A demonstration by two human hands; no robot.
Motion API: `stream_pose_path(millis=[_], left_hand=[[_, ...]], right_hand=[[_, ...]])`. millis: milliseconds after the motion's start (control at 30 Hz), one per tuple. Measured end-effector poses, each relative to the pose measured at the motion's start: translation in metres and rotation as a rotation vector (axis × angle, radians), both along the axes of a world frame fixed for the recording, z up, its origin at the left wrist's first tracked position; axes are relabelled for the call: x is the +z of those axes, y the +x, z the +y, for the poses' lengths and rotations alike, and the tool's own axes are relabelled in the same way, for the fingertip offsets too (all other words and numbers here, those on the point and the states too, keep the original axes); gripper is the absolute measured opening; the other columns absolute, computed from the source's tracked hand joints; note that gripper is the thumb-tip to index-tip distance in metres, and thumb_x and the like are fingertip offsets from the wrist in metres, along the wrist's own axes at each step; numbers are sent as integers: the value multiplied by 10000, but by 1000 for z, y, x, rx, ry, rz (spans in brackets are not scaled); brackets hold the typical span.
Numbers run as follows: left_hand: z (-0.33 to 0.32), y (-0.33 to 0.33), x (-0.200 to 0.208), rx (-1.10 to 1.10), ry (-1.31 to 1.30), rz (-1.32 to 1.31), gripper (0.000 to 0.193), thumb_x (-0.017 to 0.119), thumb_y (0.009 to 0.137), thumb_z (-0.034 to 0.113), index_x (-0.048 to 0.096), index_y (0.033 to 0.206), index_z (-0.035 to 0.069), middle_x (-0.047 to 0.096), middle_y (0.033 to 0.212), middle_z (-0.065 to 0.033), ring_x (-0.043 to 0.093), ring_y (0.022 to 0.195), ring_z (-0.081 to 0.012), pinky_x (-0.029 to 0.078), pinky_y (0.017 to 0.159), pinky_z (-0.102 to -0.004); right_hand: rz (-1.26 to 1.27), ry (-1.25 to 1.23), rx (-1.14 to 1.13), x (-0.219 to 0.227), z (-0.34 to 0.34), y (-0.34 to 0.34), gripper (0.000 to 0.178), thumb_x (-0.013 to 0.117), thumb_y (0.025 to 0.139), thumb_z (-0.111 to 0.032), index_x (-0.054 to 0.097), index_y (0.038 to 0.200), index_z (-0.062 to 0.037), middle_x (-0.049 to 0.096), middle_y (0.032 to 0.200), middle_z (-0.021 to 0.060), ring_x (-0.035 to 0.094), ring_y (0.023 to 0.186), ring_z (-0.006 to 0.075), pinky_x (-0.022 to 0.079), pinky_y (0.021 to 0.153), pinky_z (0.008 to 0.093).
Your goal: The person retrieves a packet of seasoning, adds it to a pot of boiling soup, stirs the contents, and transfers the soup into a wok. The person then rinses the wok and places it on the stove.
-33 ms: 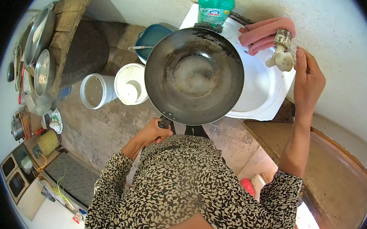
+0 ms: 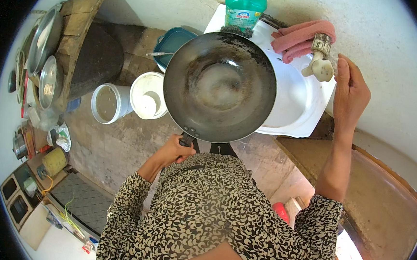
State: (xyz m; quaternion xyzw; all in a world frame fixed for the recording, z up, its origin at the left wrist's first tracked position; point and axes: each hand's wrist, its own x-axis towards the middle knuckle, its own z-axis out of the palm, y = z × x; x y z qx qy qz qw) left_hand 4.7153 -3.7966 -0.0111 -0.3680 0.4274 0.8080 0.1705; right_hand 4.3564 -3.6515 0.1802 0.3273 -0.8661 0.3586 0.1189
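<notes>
My left hand (image 2: 174,149) is closed around the short black handle of a dark wok (image 2: 221,90). The wok faces up in front of my body and covers part of a white sink (image 2: 287,111). Its inside looks wet, with a cloudy patch at the bottom and a dark stain along the far rim. To the right, my right hand (image 2: 352,94) is raised beside a pale tap (image 2: 320,68), a small gap apart from it. Its fingers are extended and nothing shows in them. A pink cloth (image 2: 304,37) is draped by the tap.
A green bottle (image 2: 245,12) and a dark scouring pad (image 2: 236,31) stand behind the wok. Left of it are two white buckets (image 2: 143,79) and a teal basin (image 2: 176,40). A brown counter (image 2: 382,200) runs along the right. Metal lids (image 2: 51,83) hang far left.
The wok has shifted very slightly to the left. Both hands otherwise keep their places.
</notes>
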Motion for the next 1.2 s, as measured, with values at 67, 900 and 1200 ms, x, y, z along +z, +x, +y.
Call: stream_pose_path(millis=[67,900,1200], left_hand=[[4,9,1,31,-12,-20,194,738,787,83,566,704,47,484,509,-8,412,381,-83,287,386,-254],[245,265,-66,1412,621,-3,179,632,902,103,495,788,94,445,618,46,355,451,-46,238,381,-211],[506,386,-146,1881,774,242,166,607,906,135,487,793,114,479,591,40,388,422,-42,236,349,-202]], right_hand=[[0,-2,32,-3,1,11,243,617,956,-224,709,1043,-17,690,795,103,585,666,134,479,650,271],[-165,653,955,-191,63,175,252,642,906,-259,703,1014,-41,673,713,145,662,654,308,504,624,406],[-46,725,1363,-207,101,357,247,648,873,-206,701,1022,-17,698,909,207,675,862,384,521,774,434]])
